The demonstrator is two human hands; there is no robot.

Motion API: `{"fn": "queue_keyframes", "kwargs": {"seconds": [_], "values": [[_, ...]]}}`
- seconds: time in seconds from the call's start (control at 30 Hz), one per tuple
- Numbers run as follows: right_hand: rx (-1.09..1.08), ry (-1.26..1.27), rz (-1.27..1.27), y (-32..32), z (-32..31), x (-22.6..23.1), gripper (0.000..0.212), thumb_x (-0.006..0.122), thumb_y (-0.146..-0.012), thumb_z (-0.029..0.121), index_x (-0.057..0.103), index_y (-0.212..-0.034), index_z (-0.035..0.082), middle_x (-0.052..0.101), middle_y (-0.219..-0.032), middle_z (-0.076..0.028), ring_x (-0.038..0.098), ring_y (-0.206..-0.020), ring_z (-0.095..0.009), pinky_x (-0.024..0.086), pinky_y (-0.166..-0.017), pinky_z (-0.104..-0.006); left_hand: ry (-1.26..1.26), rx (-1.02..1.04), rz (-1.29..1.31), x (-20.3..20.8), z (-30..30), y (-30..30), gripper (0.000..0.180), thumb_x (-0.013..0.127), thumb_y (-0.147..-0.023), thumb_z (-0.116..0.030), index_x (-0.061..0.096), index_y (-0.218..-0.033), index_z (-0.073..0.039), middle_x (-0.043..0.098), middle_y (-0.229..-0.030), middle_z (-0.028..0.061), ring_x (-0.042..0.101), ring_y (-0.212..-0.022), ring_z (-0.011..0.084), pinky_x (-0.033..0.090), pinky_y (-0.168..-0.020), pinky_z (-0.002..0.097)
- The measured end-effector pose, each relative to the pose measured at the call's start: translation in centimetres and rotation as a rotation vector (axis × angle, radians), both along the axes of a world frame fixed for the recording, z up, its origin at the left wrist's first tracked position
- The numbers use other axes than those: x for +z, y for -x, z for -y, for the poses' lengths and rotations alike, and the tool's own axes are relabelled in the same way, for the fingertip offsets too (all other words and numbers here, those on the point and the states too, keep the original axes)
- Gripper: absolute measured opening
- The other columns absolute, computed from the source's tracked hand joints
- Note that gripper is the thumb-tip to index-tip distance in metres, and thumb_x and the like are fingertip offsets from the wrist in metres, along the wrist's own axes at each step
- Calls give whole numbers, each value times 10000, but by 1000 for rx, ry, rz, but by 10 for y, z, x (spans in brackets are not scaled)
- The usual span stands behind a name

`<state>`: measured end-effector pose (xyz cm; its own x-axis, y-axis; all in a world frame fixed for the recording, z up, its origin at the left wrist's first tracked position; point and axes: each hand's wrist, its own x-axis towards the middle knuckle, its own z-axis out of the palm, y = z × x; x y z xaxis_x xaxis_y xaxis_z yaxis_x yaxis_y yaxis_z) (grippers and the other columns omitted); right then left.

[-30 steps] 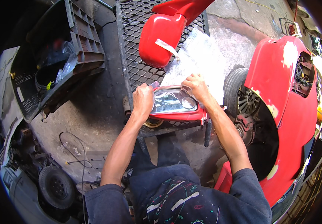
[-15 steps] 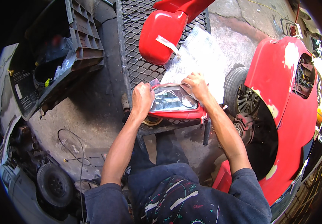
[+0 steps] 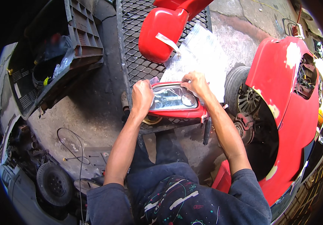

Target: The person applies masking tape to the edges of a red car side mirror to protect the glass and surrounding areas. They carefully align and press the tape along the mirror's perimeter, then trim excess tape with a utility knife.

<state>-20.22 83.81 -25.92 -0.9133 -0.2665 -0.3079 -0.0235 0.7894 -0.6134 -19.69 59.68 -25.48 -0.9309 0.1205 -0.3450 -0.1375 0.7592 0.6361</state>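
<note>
A red car side mirror point(image 3: 180, 113) lies glass up near the close end of a metal mesh table. Its glass point(image 3: 169, 98) reflects light, with a round inset mirror at the right. My left hand point(image 3: 142, 96) is closed against the mirror's left end, its fingertips hidden; a bit of clear plastic point(image 3: 154, 80) shows beside it. Fingers bent in a pinch, my right hand point(image 3: 196, 83) is at the mirror's upper right rim; anything in its fingertips is too small to make out. Beyond them rests another red side mirror point(image 3: 159, 35), a pale tape strip point(image 3: 167, 42) hanging from it.
Printed paper sheets point(image 3: 202, 52) lie on the mesh table point(image 3: 135, 56). A red car body point(image 3: 296, 108) with bare filler patches and a wheel point(image 3: 240, 90) stand at right. On the left are a black crate point(image 3: 86, 33), a loose cable point(image 3: 71, 137) and a tyre point(image 3: 54, 184).
My right hand has risen slightly off the glass toward the upper rim, leaving more of the mirror's right corner in sight. My left hand stays at the left end.
</note>
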Motion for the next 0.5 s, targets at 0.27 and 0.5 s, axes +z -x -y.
{"fn": "queue_keyframes", "kwargs": {"seconds": [0.27,0.5], "values": [[-135,101,217,5,-3,3,241,841,-616,147,704,-777,31,672,-688,-91,650,-645,-183,505,-599,-321,42,-38,6,-7,3,6,36,644,-670,13,658,-703,17,642,-731,233,659,-732,373,525,-708,425],[-95,104,331,9,-15,18,341,836,-630,153,697,-910,16,693,-825,-117,658,-762,-204,515,-701,-323,-43,-136,65,-3,14,10,150,749,-650,-41,655,-748,23,648,-742,204,658,-726,331,517,-687,391]]}}
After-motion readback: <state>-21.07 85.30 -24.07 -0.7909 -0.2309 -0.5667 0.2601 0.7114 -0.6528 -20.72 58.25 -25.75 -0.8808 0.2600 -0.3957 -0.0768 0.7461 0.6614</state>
